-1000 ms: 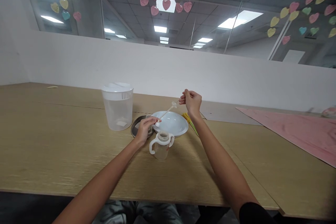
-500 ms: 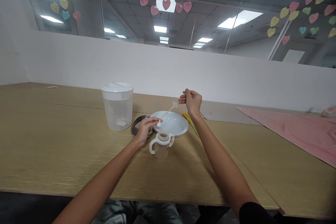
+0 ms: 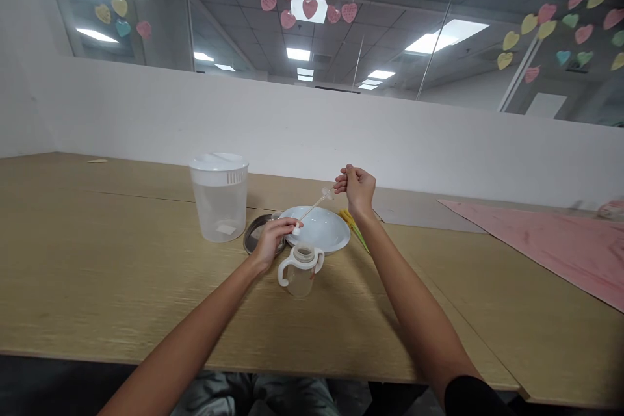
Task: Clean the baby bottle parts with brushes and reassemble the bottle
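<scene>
My left hand pinches the lower, white end of a thin drinking straw, which slants up to the right over a white bowl. A clear, soft-looking piece sits at the straw's upper end. Beside that piece, my right hand is raised with thumb and forefinger closed together; what they hold, if anything, is too small to make out. Just in front of the bowl stands a clear sippy cup with two white handles and an uncovered mouth.
Behind my left hand lies a round metal dish, partly hidden. A tall clear bucket with a white lid stands to its left. Yellow-and-green tongs or a similar tool lie right of the bowl. A pink cloth covers the far right.
The straw and its clear end piece have shifted very slightly; my right hand has edged a little to the right. Otherwise both hands hold the same pose.
</scene>
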`<state>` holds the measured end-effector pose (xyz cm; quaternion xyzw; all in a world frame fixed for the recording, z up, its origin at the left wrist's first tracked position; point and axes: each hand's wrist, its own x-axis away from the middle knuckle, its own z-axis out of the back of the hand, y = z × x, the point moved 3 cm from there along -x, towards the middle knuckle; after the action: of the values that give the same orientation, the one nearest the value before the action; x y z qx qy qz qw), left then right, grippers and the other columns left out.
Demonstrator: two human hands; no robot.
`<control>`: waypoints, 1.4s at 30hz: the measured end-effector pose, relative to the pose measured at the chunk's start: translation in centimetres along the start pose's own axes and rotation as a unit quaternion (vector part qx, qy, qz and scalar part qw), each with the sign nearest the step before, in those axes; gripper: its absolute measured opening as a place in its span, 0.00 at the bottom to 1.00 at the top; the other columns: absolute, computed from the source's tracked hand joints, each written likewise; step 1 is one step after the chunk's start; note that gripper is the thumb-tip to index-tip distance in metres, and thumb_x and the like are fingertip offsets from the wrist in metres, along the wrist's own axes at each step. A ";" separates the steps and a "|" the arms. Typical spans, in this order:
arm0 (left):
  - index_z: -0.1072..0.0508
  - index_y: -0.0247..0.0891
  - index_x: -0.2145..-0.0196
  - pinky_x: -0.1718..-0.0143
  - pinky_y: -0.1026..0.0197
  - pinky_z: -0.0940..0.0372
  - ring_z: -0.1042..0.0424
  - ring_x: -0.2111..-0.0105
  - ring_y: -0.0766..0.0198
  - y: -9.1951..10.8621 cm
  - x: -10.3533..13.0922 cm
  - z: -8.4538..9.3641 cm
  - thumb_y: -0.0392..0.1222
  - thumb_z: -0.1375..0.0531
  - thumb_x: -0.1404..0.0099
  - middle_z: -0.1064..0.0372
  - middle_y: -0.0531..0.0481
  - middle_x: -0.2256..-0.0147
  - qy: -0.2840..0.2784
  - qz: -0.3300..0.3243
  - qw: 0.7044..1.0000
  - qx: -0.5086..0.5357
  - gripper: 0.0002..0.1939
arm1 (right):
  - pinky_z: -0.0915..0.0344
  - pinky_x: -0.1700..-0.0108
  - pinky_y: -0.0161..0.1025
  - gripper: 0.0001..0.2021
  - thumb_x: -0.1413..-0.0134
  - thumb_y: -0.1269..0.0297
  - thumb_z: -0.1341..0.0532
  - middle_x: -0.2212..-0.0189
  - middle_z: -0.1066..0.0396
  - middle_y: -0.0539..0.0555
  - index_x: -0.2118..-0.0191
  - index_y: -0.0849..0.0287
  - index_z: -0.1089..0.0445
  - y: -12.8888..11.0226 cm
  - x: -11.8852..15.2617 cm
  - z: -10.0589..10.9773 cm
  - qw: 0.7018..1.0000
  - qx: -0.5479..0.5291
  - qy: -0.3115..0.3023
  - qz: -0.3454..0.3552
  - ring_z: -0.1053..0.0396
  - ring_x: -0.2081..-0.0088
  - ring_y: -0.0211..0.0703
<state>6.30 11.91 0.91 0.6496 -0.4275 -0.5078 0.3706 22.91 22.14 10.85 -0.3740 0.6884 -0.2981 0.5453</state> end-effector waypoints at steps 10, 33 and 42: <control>0.26 0.35 0.74 0.66 0.63 0.43 0.35 0.68 0.61 0.4 0.3 -0.6 0.42 0.41 0.53 0.31 0.48 0.71 -0.035 0.013 0.999 0.011 0.09 | 0.35 0.85 0.30 0.13 0.47 0.58 0.42 0.85 0.35 0.48 0.74 0.63 0.34 -0.8 0.1 0.2 1.000 0.012 0.012 0.023 0.37 0.86 0.32; 0.24 0.36 0.73 0.66 0.63 0.43 0.34 0.68 0.62 0.2 0.2 -0.4 0.42 0.40 0.52 0.30 0.49 0.70 -0.035 0.009 0.999 -0.011 0.08 | 0.36 0.85 0.30 0.12 0.47 0.58 0.42 0.85 0.35 0.48 0.73 0.63 0.34 -0.3 -0.2 0.3 0.999 0.017 0.014 0.033 0.38 0.87 0.32; 0.22 0.34 0.69 0.63 0.62 0.43 0.34 0.64 0.60 0.0 0.2 -0.2 0.46 0.36 0.53 0.27 0.45 0.65 -0.013 0.024 1.000 0.009 0.14 | 0.34 0.83 0.31 0.10 0.47 0.64 0.42 0.86 0.34 0.49 0.75 0.64 0.34 0.8 -0.5 0.5 0.999 0.007 0.029 -0.035 0.37 0.87 0.33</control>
<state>6.49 11.73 0.89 0.6356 -0.4521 -0.5038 0.3712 23.28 22.99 10.30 -0.3856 0.6881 -0.3324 0.5171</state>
